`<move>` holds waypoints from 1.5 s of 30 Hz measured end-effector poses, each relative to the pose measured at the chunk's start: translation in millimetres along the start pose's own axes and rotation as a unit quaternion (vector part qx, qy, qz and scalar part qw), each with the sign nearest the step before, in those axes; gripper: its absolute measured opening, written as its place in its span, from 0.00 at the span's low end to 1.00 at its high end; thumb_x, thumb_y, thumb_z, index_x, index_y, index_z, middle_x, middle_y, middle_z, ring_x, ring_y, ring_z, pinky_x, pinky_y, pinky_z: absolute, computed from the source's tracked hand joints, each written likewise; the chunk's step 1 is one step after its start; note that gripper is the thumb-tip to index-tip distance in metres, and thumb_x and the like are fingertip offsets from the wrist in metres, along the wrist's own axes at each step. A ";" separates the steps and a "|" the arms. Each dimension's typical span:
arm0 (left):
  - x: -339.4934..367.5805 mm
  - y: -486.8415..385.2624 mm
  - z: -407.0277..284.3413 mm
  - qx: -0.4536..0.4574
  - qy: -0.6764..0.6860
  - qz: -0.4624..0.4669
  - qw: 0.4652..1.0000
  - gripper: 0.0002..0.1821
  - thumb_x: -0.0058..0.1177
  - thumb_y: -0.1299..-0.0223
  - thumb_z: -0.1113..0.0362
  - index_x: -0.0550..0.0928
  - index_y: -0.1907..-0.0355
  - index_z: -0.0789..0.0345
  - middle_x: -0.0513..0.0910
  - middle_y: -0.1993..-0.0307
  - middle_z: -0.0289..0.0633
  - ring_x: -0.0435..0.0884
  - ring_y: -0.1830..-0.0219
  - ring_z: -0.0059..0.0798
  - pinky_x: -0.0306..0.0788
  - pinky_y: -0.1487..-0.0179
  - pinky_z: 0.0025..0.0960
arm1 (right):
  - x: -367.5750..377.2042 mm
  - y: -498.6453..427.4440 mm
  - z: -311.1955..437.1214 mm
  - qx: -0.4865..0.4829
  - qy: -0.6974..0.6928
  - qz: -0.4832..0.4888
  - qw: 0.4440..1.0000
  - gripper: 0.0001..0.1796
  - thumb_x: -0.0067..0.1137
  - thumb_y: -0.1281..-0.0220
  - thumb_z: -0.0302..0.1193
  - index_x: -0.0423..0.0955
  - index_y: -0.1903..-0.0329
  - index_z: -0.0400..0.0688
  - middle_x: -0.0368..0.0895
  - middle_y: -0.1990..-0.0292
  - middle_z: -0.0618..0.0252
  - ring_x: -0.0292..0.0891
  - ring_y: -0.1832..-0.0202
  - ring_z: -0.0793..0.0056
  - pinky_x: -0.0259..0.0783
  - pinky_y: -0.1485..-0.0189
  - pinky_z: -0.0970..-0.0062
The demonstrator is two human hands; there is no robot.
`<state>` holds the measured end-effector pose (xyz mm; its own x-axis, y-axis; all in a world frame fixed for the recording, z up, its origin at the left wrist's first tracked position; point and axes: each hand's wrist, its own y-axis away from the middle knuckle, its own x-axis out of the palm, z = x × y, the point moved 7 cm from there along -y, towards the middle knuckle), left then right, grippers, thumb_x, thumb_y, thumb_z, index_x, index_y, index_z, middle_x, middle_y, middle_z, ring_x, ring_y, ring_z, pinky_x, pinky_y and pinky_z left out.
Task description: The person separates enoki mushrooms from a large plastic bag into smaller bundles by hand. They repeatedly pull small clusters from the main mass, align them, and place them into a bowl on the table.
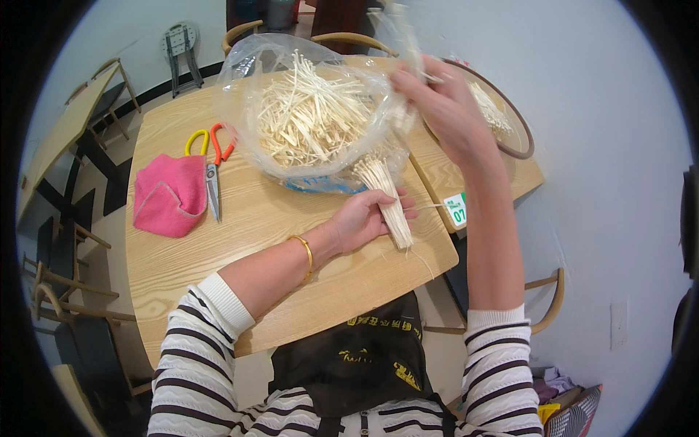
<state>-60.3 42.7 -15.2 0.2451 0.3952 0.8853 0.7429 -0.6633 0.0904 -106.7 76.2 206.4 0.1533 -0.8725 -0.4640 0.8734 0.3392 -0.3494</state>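
Observation:
My left hand (357,221) holds a neat bundle of enoki mushrooms (397,226), caps pointing away from me, low over the table's near right part. Raised above the bag's right side, my right hand (448,109) is closed around a pale, motion-blurred bunch of enoki (407,46). Part of that bunch is too smeared to make out. A large clear plastic bag (237,82) stands wide-mouthed on the wooden table (246,235), with a heap of loose enoki (311,120) inside. A few stray strands hang near the left hand's bundle.
A pink cloth (170,196) lies at the left beside scissors (214,180) with one yellow and one red handle. Behind my right arm, a brown-rimmed round container (528,139) holds more enoki (489,112). A numbered tag (456,210) sits at the table's right edge. A wall (600,164) bounds the right.

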 end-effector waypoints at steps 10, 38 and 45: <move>0.0 -0.6 -1.2 0.010 -0.004 0.027 1.000 0.21 0.43 0.39 0.69 0.66 0.43 0.72 0.74 0.46 0.51 0.76 0.45 0.45 0.68 0.36 0.46 | 132.5 -88.3 -68.6 -0.027 0.469 0.102 0.877 0.26 0.42 0.33 0.48 0.75 0.47 0.40 0.80 0.57 0.43 0.76 0.49 0.51 0.70 0.45 0.57; 0.2 -3.6 1.4 -0.003 0.003 0.008 1.000 0.24 0.46 0.41 0.68 0.64 0.41 0.72 0.73 0.47 0.54 0.74 0.42 0.50 0.66 0.36 0.52 | 10.9 -151.1 -117.0 0.079 0.417 -0.077 0.902 0.12 0.53 0.44 0.29 0.78 0.60 0.37 0.81 0.62 0.45 0.78 0.53 0.51 0.72 0.52 0.58; -1.0 -4.7 2.1 0.002 -0.003 0.026 1.000 0.25 0.46 0.40 0.67 0.64 0.40 0.72 0.74 0.48 0.53 0.74 0.42 0.48 0.66 0.36 0.51 | -33.9 -154.7 -50.0 -0.048 0.348 -0.251 0.902 0.14 0.51 0.42 0.36 0.77 0.63 0.37 0.81 0.61 0.45 0.77 0.58 0.45 0.73 0.55 0.56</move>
<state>-62.7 46.7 -17.4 0.2875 0.3637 0.8860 0.7313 -0.6808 0.0421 -270.1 70.8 235.5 -0.6068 -0.5046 -0.6141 0.7025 0.0209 -0.7114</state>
